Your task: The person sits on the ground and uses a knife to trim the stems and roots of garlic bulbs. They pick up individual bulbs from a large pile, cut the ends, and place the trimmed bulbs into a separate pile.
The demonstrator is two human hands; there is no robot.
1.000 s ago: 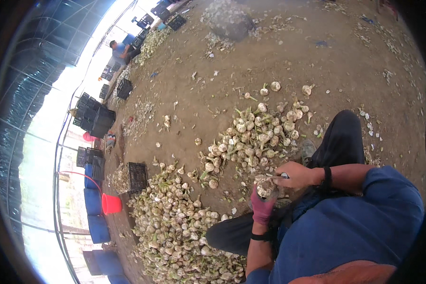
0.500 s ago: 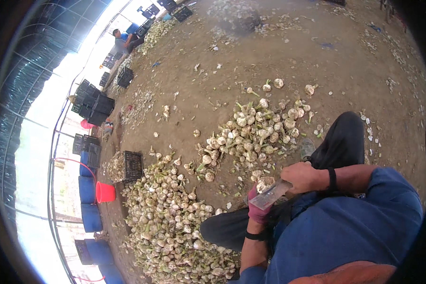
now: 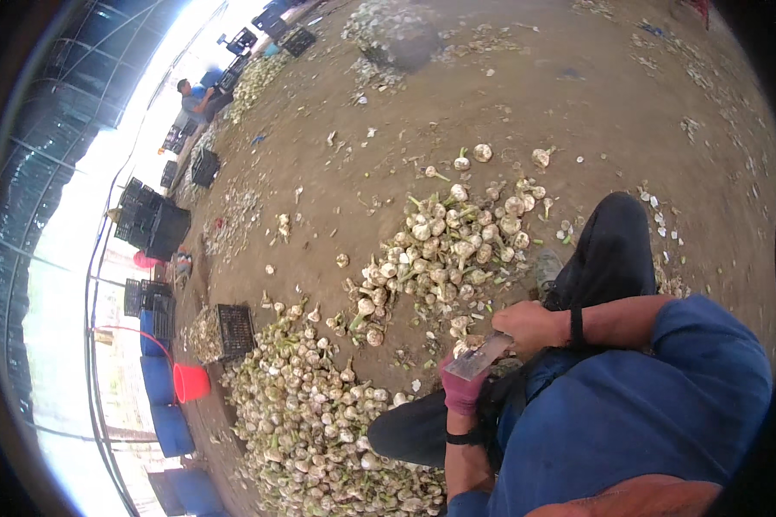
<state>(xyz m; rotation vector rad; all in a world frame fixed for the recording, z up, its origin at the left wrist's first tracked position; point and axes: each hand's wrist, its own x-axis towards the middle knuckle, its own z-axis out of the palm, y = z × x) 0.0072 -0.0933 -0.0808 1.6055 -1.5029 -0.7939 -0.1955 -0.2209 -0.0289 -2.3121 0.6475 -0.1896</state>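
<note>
In front of my lap, my right hand [image 3: 530, 326] is closed on a broad-bladed knife [image 3: 481, 356], its blade slanting down over my left hand. My left hand [image 3: 464, 389], in a pink glove, is closed around a garlic bulb [image 3: 468, 345], which the blade and fingers partly hide. Beyond my hands lies a pile of garlic bulbs with cut stems [image 3: 457, 246]. A much larger heap of garlic [image 3: 319, 422] spreads over the ground to the left of my left knee.
A black crate [image 3: 234, 332] stands at the large heap's far edge, with a red bucket [image 3: 191, 382] and blue containers [image 3: 171, 429] along the left side. Further off, a person [image 3: 200, 102] sits by more garlic and crates. Another garlic heap [image 3: 392, 34] lies far ahead.
The view has shifted, so the ground and piles appear further left. Both hands remain together, the knife still across the left hand; the blade now covers more of the bulb.
</note>
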